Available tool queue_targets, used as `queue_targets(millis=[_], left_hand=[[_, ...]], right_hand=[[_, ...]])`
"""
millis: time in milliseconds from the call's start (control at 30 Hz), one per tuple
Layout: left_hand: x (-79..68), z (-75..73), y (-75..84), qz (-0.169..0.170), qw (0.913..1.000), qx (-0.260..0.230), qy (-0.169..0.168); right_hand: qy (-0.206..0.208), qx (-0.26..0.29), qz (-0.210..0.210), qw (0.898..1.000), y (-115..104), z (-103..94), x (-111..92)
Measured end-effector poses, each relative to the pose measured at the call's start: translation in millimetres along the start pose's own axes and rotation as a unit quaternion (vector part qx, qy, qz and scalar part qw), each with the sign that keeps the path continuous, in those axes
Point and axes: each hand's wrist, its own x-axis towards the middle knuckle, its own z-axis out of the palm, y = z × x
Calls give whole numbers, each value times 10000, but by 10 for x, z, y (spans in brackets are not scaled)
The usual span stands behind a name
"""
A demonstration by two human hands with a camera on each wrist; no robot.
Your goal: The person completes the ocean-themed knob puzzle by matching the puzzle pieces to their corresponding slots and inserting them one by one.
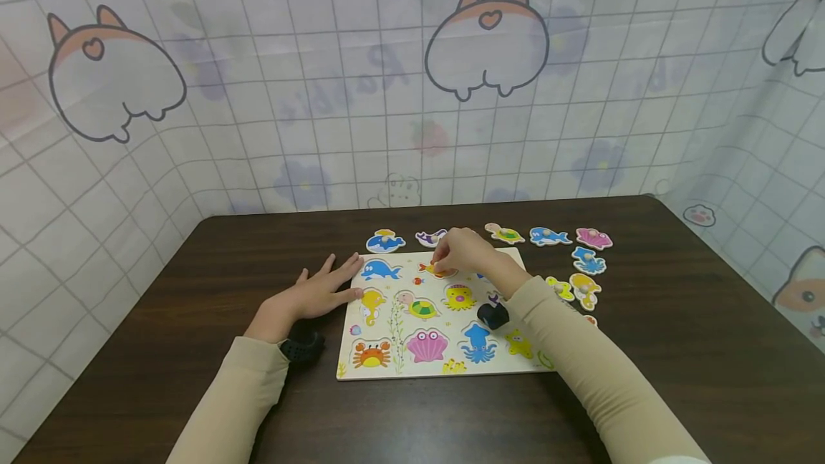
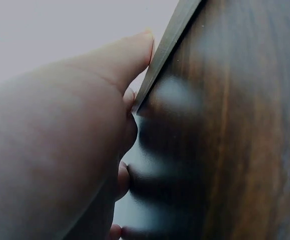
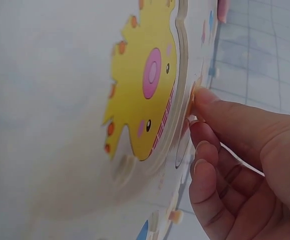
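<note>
A pale wooden puzzle board [image 1: 419, 371] with sea-animal pictures lies on the table. Spread fingers of my left hand [image 1: 322, 288] rest on its left edge; in the left wrist view the thumb [image 2: 129, 55] touches the board's edge. Over the upper middle of the board, my right hand [image 1: 465, 250] pinches a small orange fish puzzle piece [image 1: 425, 268] between thumb and index finger. The piece is mostly hidden by the fingers. A yellow octopus picture [image 3: 155, 85] is close to this hand in the right wrist view.
Along the board's far side lie a whale piece [image 1: 385, 242], a purple piece [image 1: 430, 238], a turtle piece [image 1: 504, 233] and a blue whale piece [image 1: 550, 236]. To the right are a pink shell piece [image 1: 594, 238], a blue squid piece [image 1: 589, 261] and a seahorse piece [image 1: 585, 291].
</note>
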Motion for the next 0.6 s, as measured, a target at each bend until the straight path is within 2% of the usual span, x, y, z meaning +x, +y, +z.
queue_targets(millis=[267, 600], left_hand=[[-8, 12, -18, 3, 10000, -27, 5], [-15, -6, 9, -29, 10000, -4, -2]], right_hand=[[-71, -73, -61, 9999, -16, -57, -32], [389, 94, -682, 9969, 109, -310, -330]])
